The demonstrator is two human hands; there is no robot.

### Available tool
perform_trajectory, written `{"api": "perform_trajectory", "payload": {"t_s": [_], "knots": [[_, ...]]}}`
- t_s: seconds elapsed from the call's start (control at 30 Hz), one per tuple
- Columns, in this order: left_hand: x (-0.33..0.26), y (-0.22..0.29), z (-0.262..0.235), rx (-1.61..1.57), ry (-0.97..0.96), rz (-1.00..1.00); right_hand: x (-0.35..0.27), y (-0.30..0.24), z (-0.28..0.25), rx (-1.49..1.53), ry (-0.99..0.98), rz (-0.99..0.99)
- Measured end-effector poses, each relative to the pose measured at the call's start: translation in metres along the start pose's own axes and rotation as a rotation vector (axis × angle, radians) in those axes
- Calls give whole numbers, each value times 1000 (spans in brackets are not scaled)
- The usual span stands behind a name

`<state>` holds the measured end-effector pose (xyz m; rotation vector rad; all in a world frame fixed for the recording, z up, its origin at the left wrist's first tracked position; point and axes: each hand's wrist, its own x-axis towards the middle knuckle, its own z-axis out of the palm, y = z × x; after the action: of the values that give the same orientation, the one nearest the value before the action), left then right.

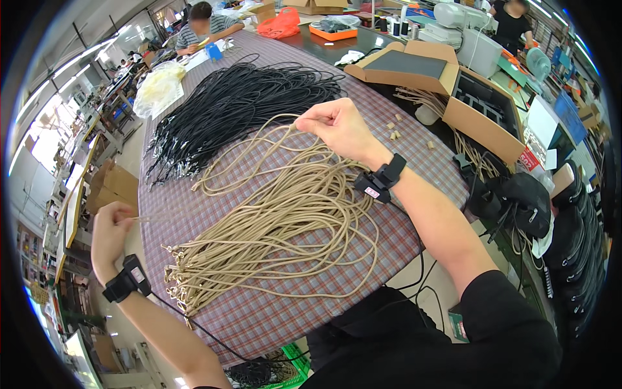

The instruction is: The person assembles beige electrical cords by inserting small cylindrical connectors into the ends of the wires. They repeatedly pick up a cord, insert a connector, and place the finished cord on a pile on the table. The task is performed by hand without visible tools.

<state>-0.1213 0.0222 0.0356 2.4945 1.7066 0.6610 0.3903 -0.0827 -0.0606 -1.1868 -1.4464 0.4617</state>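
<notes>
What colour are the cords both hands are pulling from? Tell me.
Tan, or beige: the bundle of cords on the checked tablecloth, clearest in the head view.

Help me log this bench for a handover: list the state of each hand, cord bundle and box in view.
left hand: closed, pinching one end of a tan cord.
right hand: closed, pinching the same cord's other end, raised.
tan cords: loose pile on the checked table.
black cords: separate pile, untouched.
cardboard box: open, flaps out.
orange tray: filled, contents unclear.
</notes>
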Motion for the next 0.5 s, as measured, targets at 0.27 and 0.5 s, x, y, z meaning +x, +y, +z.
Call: {"api": "perform_trajectory", "payload": {"t_s": [0.27, 0.5], "knots": [[1, 109, 35, -228, -141, 227, -19, -37, 34, 100, -98, -248], [-35, 227, 78, -493, -110, 570, -28, -43, 39, -20, -184, -374]]}}
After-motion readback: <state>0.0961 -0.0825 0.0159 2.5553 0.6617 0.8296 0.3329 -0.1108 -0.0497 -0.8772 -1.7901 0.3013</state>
